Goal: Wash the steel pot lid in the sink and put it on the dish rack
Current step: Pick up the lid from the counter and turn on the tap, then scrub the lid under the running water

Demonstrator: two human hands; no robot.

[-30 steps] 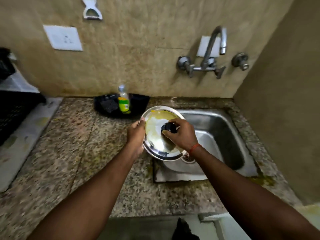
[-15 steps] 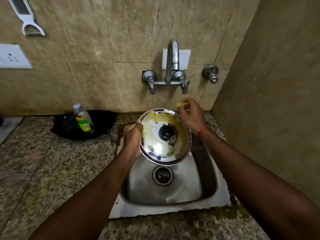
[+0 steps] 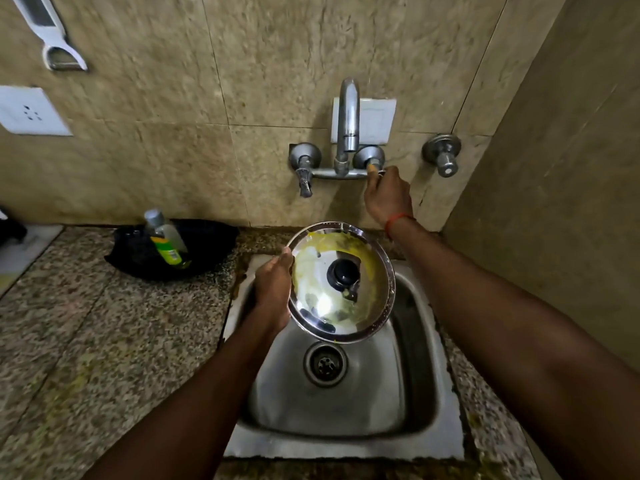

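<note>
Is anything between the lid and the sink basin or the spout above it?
Nothing visible. The left hand holds the yellow-smeared steel pot lid over the bare steel sink; the chrome spout hangs clear above. The right hand is at the tap's right handle.

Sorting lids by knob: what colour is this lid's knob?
Black, on the steel lid; knob clearest in the head view.

Hidden and cut-off parts at the sink

The right hand (image 3: 387, 194) covers the tap's right handle, so its grip is unclear. The left hand's (image 3: 273, 289) fingers vanish behind the steel pot lid (image 3: 341, 282). The peeler (image 3: 52, 36) and wall socket (image 3: 29, 110) are cropped; the bottle (image 3: 165, 239) label is unreadable.
</note>
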